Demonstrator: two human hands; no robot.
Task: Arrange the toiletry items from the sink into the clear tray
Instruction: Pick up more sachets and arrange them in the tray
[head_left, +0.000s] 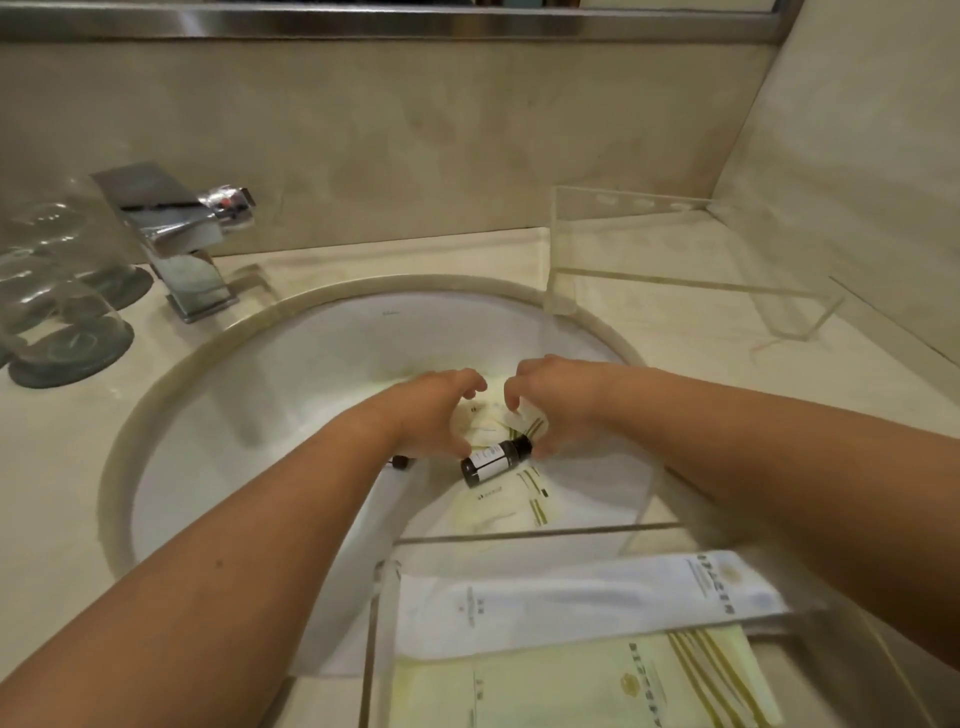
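Observation:
In the round white sink (291, 364) lie several pale yellow toiletry packets (493, 506) and a small dark bottle (493, 462) with a white label, on its side. My left hand (436, 415) and my right hand (556, 405) reach into the basin side by side, fingers curled over the packets at the bottle's two ends. Whether either hand grips anything cannot be told. A clear tray (519, 535) rests over the sink's near edge. It holds a long white packet (571, 603) and a yellow packet (597, 686).
A chrome faucet (176, 234) stands at the sink's back left. Upturned glasses (57, 291) on dark coasters sit at the far left. A second clear acrylic tray (691, 280) stands on the counter at the back right, near the wall corner.

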